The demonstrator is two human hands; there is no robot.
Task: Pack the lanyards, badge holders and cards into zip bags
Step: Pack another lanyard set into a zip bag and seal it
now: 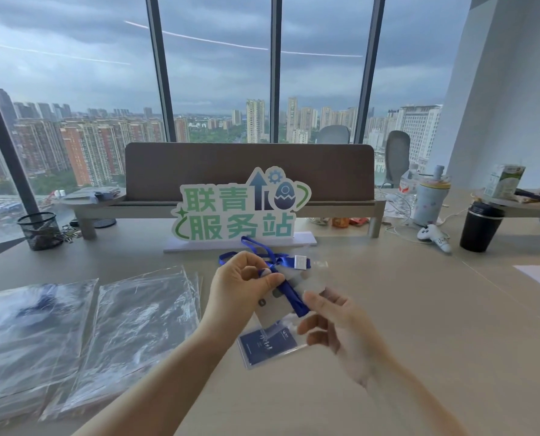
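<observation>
Right hand (335,322) beside lanyard (289,294) (left-pinched)

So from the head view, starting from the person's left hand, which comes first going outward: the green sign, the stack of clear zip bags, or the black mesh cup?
From the left hand:
1. Green sign, just beyond it, up the desk.
2. Stack of clear zip bags, on its left side; its near edge is about as close as the sign, so these two are hard to rank.
3. Black mesh cup, far left, plainly farthest.

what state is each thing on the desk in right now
left hand: pinches the blue lanyard
blue lanyard: bunched, held above the desk
right hand: fingers curled at a clear badge holder
dark blue card: flat on the desk
zip bags: stacked flat
black cup: upright, lidded
</observation>
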